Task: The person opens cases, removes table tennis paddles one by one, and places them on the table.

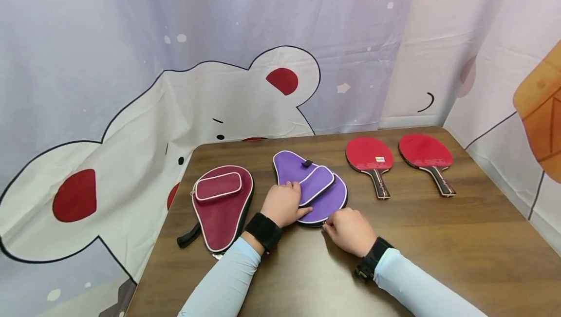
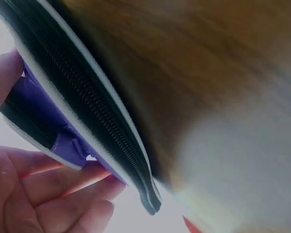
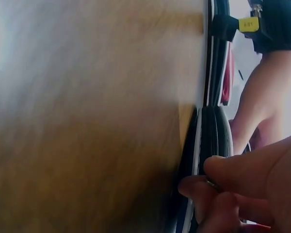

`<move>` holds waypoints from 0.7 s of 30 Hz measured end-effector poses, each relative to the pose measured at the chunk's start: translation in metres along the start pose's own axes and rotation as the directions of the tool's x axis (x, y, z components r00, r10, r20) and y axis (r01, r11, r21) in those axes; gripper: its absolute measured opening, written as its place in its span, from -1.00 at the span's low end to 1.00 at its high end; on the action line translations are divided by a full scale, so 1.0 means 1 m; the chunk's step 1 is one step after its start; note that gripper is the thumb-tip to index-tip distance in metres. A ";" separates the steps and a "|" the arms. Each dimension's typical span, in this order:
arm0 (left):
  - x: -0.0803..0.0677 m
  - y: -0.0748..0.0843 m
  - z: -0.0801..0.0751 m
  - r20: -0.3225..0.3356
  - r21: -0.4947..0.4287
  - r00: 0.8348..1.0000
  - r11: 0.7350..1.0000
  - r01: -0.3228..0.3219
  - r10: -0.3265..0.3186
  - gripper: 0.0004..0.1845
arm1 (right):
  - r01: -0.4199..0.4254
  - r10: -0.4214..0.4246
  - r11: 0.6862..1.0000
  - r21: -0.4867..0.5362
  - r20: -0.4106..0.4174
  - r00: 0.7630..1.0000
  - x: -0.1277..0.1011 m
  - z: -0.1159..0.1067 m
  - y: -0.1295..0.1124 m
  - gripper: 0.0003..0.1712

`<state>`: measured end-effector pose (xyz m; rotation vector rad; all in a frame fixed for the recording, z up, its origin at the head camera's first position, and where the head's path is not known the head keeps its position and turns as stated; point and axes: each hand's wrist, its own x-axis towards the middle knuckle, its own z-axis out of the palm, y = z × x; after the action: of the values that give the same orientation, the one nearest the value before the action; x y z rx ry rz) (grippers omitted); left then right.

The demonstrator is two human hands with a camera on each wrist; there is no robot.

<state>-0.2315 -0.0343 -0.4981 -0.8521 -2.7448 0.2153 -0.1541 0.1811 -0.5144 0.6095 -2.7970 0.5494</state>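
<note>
A purple table tennis paddle case [image 1: 332, 202] with white piping and a front pocket lies on the wooden table. My left hand [image 1: 282, 204] rests on its face beside the pocket, the thumb toward the near edge. In the left wrist view the fingers [image 2: 63, 182] lie over the case, and its black zipper [image 2: 82, 87] runs shut along the side. At the rounded end's near edge my right hand [image 1: 350, 232] pinches a small zipper pull [image 3: 211, 183] between thumb and finger; most of the pull is hidden.
To the left lies a dark red paddle case [image 1: 216, 217] with a black strap [image 1: 189, 236]. On the right are two red paddles, one nearer [image 1: 368, 154] and one farther right [image 1: 425, 151], handles toward me. A printed curtain [image 1: 210, 25] hangs behind the table.
</note>
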 end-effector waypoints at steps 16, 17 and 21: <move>-0.004 0.023 -0.010 -0.114 0.044 0.992 0.997 0.065 -0.060 -0.16 | -0.009 0.010 0.999 -0.052 0.020 1.000 -0.003 -0.001 -0.015 -0.48; -0.005 0.024 -0.010 -0.121 0.043 0.991 0.997 0.070 -0.064 -0.16 | -0.009 0.010 0.999 -0.052 0.019 1.000 -0.004 -0.001 -0.015 -0.48; -0.005 0.026 -0.009 -0.135 0.042 0.988 0.996 0.083 -0.077 -0.17 | -0.002 0.002 0.999 -0.053 0.003 1.000 -0.005 0.000 -0.016 -0.51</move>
<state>-0.2107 -0.0152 -0.4962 -0.7152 -2.6325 0.1992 -0.1428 0.1692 -0.5104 0.5968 -2.8052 0.4738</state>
